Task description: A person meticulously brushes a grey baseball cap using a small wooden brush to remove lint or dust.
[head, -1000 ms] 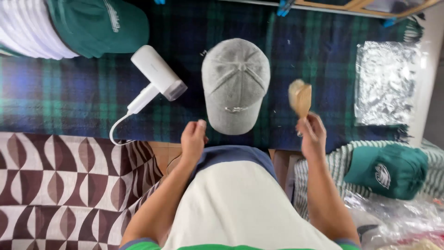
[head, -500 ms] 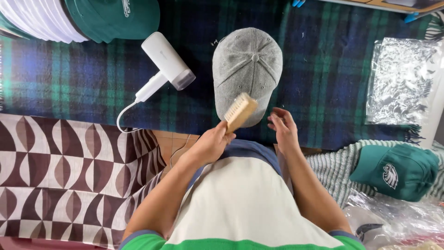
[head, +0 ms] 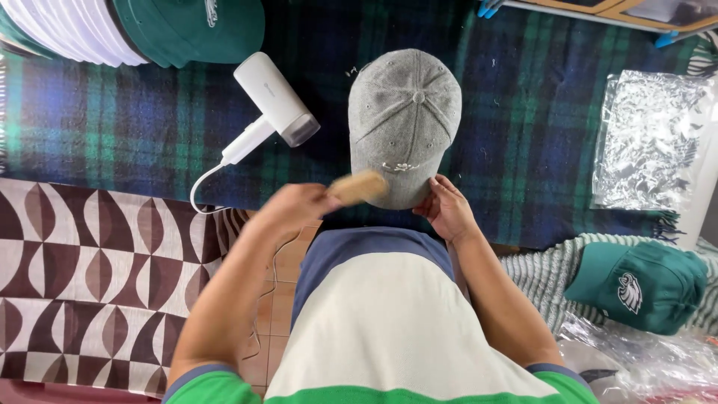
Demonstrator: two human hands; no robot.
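Grey and speckled, the cap lies crown-up at the upper middle of the frame on a dark blue-and-green plaid blanket that covers the counter, its brim turned toward the person. The left hand sits just left of the brim, blurred, with its grip closed around the handle of a small wooden brush; the brush head lies over the left edge of the brim, though the blur hides whether the bristles touch the cloth. The right hand is at the lower right edge of the brim, its fingers curled and pinching the brim's rim.

Left of the cap, a white handheld steamer lies tilted on the blanket, its nozzle toward the cap and its white cord looping down to the blanket's lower edge. In the upper left corner a green cap rests partly on a stack of white hats. At the right edge of the frame a crinkled clear plastic bag lies flat on the blanket, well apart from the hands. Lower right, a second green cap with a bird emblem sits on a striped cloth, with more clear plastic wrap below it. Lower left, a brown-and-cream patterned cloth hangs below the blanket.
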